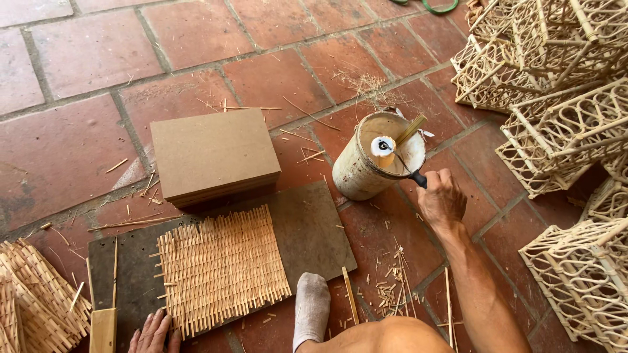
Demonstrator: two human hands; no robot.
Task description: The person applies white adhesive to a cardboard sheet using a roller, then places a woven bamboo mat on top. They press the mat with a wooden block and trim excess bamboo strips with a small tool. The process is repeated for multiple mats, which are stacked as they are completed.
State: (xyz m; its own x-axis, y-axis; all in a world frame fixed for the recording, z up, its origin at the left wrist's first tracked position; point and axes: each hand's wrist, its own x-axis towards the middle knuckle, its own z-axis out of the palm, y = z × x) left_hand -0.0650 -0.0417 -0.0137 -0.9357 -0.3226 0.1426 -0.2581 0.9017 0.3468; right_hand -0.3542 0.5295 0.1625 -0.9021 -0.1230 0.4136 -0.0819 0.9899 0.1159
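The right hand is closed around the dark handle of a thin tool, seemingly a brush, whose shaft runs up and to the left, toward ten o'clock, into the open mouth of a worn cream-coloured can. The can stands upright on the red tile floor, just beyond the knuckles at about eleven o'clock from that hand. A bamboo stick leans out of the can toward one o'clock, and a small round white object sits inside near the rim.

The left hand lies open, fingers spread flat, pressing the lower edge of a dark board at the bottom of the view. On that board rests a woven bamboo mat, its splints running left to right, with its near corner just at one o'clock from the left hand. The mat lies well apart from the right hand, off at eight o'clock; the left hand is much the nearer to it.

Behind the mat, at twelve o'clock from it, sits a stack of brown fibreboard sheets. A socked foot rests by the board's near edge. Woven cane frames are piled at the right, and more woven mats lie at the left edge.
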